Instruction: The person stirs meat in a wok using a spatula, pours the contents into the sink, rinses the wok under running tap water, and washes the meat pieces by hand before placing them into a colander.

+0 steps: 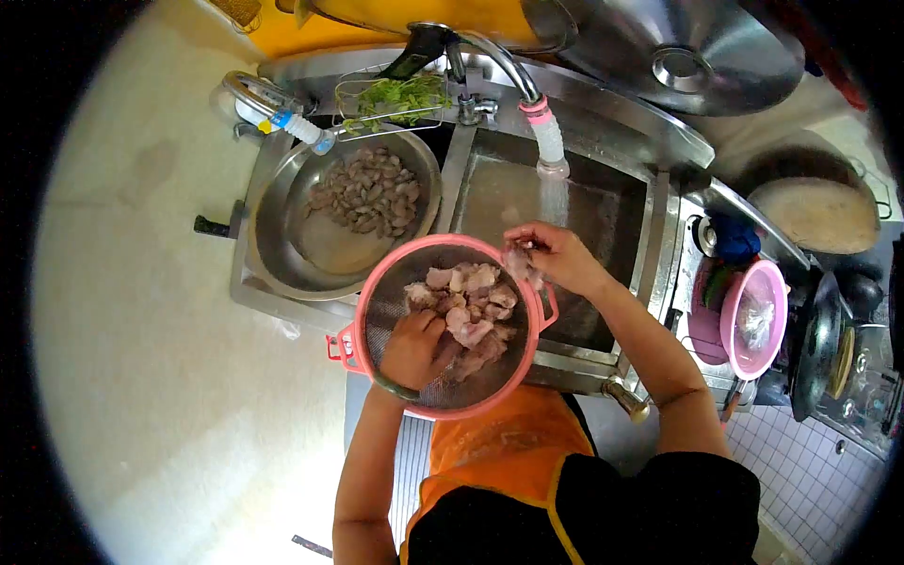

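Note:
Pieces of raw meat (471, 306) lie in a pink-rimmed mesh strainer (424, 247), which sits over the front edge of the double sink. My left hand (411, 350) is inside the strainer, its fingers curled onto the meat at the left; what lies under them is hidden. My right hand (556, 256) is above the strainer's right rim, with its fingers closed on a pale piece of meat (521, 266). Behind it, water runs from the faucet (551, 141) into the right basin (617, 226).
A large steel bowl (266, 247) with shelled pieces in water fills the left basin. Green herbs (400, 97) lie in a wire rack behind it. A second faucet (273, 108) stands at the left. A pink basin (774, 330) and a wok (817, 353) are at the right.

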A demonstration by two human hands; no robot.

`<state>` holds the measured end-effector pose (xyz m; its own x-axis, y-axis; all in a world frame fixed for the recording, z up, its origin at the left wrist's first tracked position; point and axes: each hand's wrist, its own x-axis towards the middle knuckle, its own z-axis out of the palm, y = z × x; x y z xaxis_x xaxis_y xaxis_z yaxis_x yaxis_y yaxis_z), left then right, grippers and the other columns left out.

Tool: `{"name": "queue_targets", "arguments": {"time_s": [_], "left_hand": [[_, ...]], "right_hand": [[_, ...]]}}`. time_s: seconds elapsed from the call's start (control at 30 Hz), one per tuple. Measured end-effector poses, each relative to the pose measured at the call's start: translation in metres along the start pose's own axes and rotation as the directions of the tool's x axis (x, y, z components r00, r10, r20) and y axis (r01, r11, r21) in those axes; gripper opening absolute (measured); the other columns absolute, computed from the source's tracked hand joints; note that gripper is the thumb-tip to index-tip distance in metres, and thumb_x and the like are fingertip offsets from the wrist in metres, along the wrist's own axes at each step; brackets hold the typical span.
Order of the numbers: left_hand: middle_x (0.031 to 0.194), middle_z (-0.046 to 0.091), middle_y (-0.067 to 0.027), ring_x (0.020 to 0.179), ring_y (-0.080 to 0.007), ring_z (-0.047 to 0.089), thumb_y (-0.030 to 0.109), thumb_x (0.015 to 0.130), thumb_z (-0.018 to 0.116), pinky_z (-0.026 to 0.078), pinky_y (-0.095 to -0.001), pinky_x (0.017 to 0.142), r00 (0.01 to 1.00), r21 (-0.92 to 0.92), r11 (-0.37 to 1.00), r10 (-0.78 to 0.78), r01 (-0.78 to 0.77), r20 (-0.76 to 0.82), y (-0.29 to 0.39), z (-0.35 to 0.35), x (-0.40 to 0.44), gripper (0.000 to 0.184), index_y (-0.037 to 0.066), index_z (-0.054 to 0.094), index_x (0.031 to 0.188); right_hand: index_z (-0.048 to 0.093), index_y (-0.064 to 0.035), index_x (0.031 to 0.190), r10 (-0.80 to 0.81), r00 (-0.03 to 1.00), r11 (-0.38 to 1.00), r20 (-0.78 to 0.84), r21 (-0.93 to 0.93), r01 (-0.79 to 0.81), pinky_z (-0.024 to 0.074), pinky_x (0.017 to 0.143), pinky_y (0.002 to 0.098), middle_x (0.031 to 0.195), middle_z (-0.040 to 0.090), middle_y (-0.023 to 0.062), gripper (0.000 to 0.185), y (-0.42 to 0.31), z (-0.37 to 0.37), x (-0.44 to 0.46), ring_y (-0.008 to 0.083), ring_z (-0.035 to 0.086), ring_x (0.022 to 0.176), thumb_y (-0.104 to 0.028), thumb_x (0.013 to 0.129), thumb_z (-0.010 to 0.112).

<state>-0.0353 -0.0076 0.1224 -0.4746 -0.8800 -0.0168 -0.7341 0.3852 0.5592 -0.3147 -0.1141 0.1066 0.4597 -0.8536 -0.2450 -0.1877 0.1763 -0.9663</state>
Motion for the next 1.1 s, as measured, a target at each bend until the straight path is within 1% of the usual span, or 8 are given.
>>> {"name": "queue_targets", "arguments": {"time_s": [0.13,0.23,0.6,0.7,0.77,0.87,0.97,1.1], "left_hand": [[0.096,0.056,-0.0148,0.089,-0.0337,0.056,0.018,0.073,0.07,0.045,-0.0425,0.079,0.996,0.035,0.999,0.041,-0.039,-0.074,-0.001,0.002,-0.002,0.03,0.003,0.056,0.095],[0.096,0.055,-0.015,0.089,-0.034,0.056,0.017,0.074,0.069,0.046,-0.0423,0.079,0.997,0.029,0.999,0.041,-0.039,-0.063,-0.001,0.002,-0.001,0.029,0.003,0.056,0.095],[0.099,0.057,-0.0162,0.089,-0.0339,0.058,0.012,0.075,0.071,0.048,-0.0407,0.077,0.992,-0.119,0.991,0.042,-0.056,-0.118,0.0,-0.006,0.003,0.035,0.002,0.054,0.104],[0.103,0.058,-0.0169,0.092,-0.0323,0.06,0.014,0.074,0.074,0.049,-0.039,0.078,0.976,-0.501,0.862,-0.164,0.071,-0.145,0.008,-0.011,0.005,0.052,0.002,0.049,0.117],[0.105,0.058,-0.0173,0.094,-0.0313,0.06,0.015,0.072,0.076,0.049,-0.0384,0.08,0.967,-0.56,0.821,-0.221,0.117,-0.123,0.001,-0.006,0.003,0.06,0.002,0.045,0.122],[0.108,0.059,-0.0186,0.096,-0.0336,0.061,0.014,0.07,0.075,0.049,-0.0386,0.081,0.961,-0.48,0.856,-0.265,0.193,-0.085,0.004,-0.015,0.0,0.061,0.002,0.045,0.122],[0.107,0.059,-0.0188,0.096,-0.035,0.061,0.01,0.069,0.072,0.049,-0.038,0.081,0.964,-0.407,0.903,-0.219,0.141,-0.153,0.001,-0.011,-0.005,0.059,0.003,0.046,0.122],[0.107,0.059,-0.0188,0.098,-0.0364,0.061,0.005,0.068,0.068,0.049,-0.0375,0.083,0.968,-0.341,0.936,-0.161,0.088,-0.194,-0.001,-0.009,-0.006,0.058,0.004,0.047,0.122]], "right_hand": [[0.057,-0.0019,0.116,0.077,0.995,0.997,0.055,0.025,-0.079,0.0479,0.081,0.0257,0.103,0.063,0.0057,0.026,-0.006,0.011,-0.005,0.0102,0.059,0.09,0.001,0.091,0.05],[0.059,-0.0044,0.114,0.158,0.983,0.984,-0.09,0.094,-0.15,0.0489,0.082,0.0272,0.097,0.065,0.0078,0.024,-0.011,0.012,-0.002,0.0132,0.062,0.091,-0.004,0.091,0.055],[0.06,-0.004,0.108,-0.006,0.936,0.996,-0.353,0.077,0.036,0.0493,0.075,0.0294,0.099,0.065,0.0076,0.018,-0.03,0.069,0.0,0.0178,0.063,0.083,-0.006,0.091,0.057],[0.06,-0.003,0.105,-0.058,0.923,0.995,-0.379,0.053,0.085,0.0493,0.077,0.0309,0.1,0.065,0.0089,0.015,-0.02,0.1,0.001,0.02,0.063,0.085,-0.006,0.091,0.056],[0.06,-0.0027,0.103,0.048,0.936,0.981,-0.35,0.191,0.021,0.0492,0.078,0.032,0.1,0.064,0.0099,0.013,-0.029,0.12,-0.004,0.0213,0.063,0.087,-0.005,0.091,0.056],[0.06,-0.0027,0.103,-0.202,0.893,0.978,-0.402,-0.028,0.209,0.0494,0.078,0.0315,0.099,0.064,0.0106,0.014,-0.019,0.146,-0.003,0.0206,0.063,0.09,-0.003,0.09,0.055],[0.061,-0.0036,0.103,0.05,0.948,0.96,-0.314,0.275,0.041,0.0488,0.081,0.0296,0.102,0.065,0.009,0.013,-0.021,0.147,-0.006,0.0172,0.062,0.093,-0.006,0.09,0.057],[0.061,-0.0027,0.104,0.082,0.963,0.881,-0.256,0.471,0.051,0.0505,0.079,0.0288,0.104,0.065,0.0082,0.015,0.002,0.136,0.0,0.0149,0.062,0.09,-0.009,0.091,0.059]]}}
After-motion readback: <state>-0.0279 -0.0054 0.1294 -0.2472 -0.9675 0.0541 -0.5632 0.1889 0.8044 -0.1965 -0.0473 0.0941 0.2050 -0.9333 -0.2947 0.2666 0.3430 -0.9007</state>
